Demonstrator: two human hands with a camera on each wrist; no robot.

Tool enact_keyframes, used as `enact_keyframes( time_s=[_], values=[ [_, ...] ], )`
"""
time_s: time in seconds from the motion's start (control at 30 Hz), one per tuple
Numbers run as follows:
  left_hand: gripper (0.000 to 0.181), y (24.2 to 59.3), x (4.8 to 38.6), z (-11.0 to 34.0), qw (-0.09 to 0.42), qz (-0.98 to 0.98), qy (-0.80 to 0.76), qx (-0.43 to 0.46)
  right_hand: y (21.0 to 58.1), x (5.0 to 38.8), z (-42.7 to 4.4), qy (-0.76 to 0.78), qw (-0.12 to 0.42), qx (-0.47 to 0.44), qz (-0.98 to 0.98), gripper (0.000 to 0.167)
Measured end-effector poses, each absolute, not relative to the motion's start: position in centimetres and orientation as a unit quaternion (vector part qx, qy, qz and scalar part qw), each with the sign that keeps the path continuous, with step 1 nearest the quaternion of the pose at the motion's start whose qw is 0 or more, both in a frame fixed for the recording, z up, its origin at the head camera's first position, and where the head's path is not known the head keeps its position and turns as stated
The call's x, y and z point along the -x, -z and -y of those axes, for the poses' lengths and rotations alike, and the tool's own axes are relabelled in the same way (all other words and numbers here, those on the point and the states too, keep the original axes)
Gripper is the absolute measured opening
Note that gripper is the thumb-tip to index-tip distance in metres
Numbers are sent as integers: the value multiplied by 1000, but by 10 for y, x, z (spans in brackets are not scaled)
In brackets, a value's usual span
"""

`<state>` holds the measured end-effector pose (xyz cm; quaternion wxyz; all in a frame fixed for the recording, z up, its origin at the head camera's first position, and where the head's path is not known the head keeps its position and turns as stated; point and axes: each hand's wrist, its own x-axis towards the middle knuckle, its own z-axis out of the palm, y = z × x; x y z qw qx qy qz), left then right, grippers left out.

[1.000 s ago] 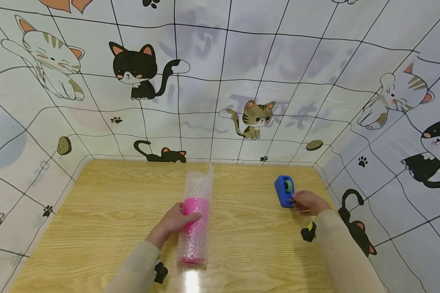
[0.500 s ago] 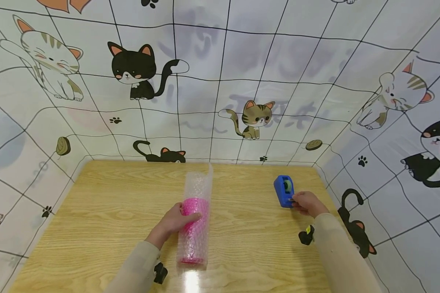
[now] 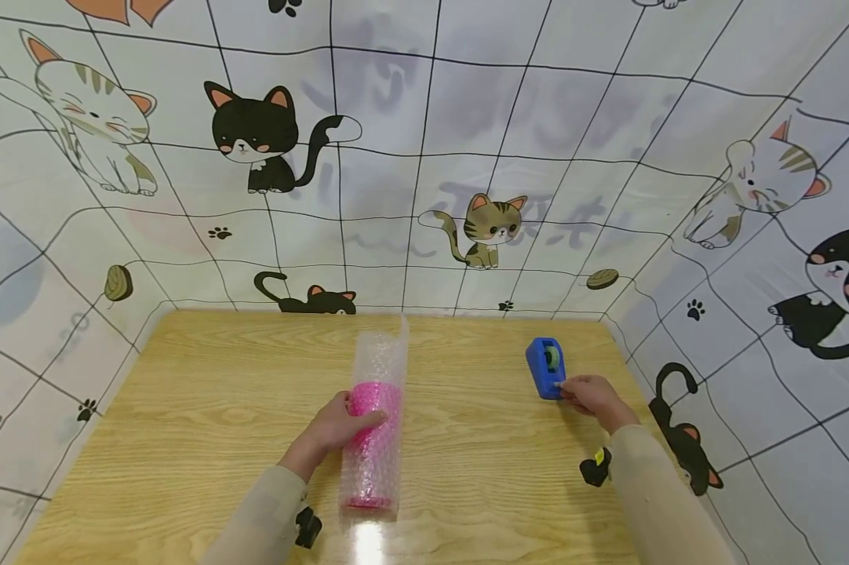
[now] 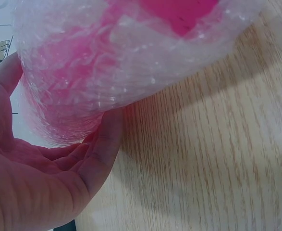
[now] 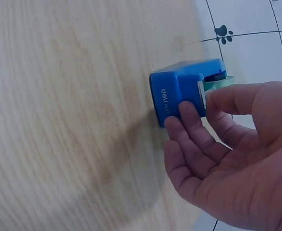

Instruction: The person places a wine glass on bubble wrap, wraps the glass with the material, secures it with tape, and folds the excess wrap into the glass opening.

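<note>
Cream sleeves point(image 3: 258, 514), black wrist devices point(image 3: 307, 527), yellow mark point(image 3: 599, 456), possibly a label

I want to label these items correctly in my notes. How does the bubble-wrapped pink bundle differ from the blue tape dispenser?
Colour: the bundle is pink under clear wrap; the tape dispenser is blue, with greenish tape.
Size: the bundle is much longer than the tape dispenser.
Hold: the left hand grips the bundle across its middle; the right hand pinches at the tape dispenser's near end.
Both rest on the wooden table.
</note>
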<state>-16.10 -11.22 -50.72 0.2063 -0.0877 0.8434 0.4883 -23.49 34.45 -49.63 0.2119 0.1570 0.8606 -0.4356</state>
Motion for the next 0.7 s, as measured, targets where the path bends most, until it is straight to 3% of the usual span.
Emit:
enact_keyframes(
  time_s=[0.27, 0.53, 0.7],
  values=[
    [100, 507, 161, 112, 208, -843, -489, 84, 503, 230, -349, 448, 211, -152, -856, 48],
    [101, 507, 161, 112, 209, -843, -489, 85, 505, 228, -352, 468, 211, -139, -847, 24],
    [101, 508, 162, 113, 209, -844, -488, 84, 506, 227, -355, 478, 211, -128, -843, 32]
  ],
)
